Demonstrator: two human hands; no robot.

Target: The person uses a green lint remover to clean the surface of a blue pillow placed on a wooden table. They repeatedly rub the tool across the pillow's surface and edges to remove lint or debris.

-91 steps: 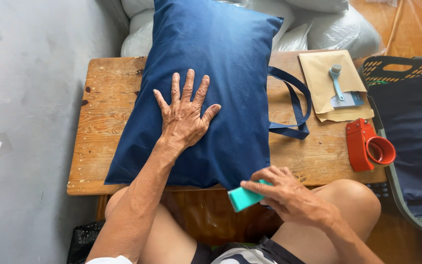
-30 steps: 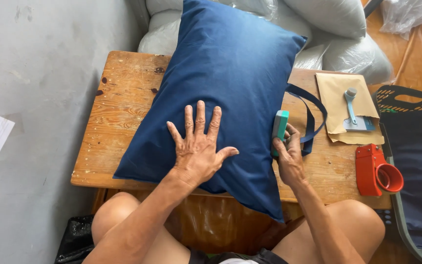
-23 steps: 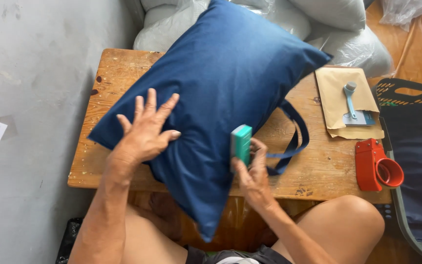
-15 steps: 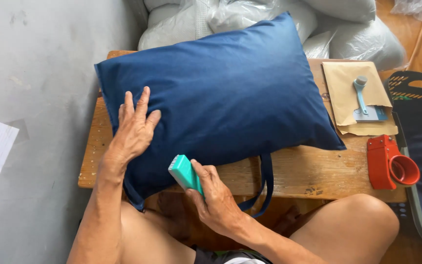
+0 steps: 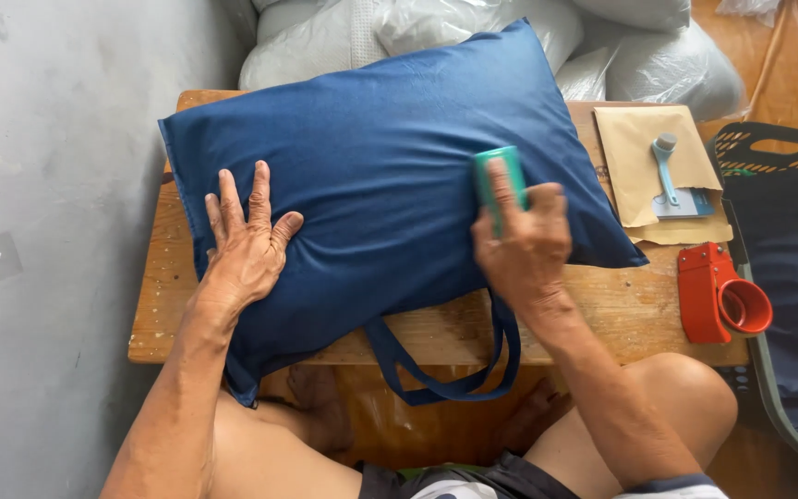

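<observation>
In the middle of the frame, a dark blue pillow (image 5: 390, 203) lies across a low wooden table (image 5: 154, 305) and covers most of its top. The left hand (image 5: 247, 245) rests flat on the left part of the pillow, with the fingers spread wide and holding nothing. The right hand (image 5: 524, 245) is on the right part of the pillow; its fingers are closed around a small teal roller (image 5: 499, 176), which touches the fabric. A blue strap loop (image 5: 454, 365) hangs down over the front edge of the table. At the right of the table lies a brown envelope (image 5: 644, 162) with a light blue tool (image 5: 665, 166) on top, and below it a red tape dispenser (image 5: 718, 296). At the right edge of the frame stands a dark plastic basket (image 5: 750, 148) with dark blue cloth (image 5: 791, 268) inside. White filled bags (image 5: 436, 23) lie behind the table, at the top.
</observation>
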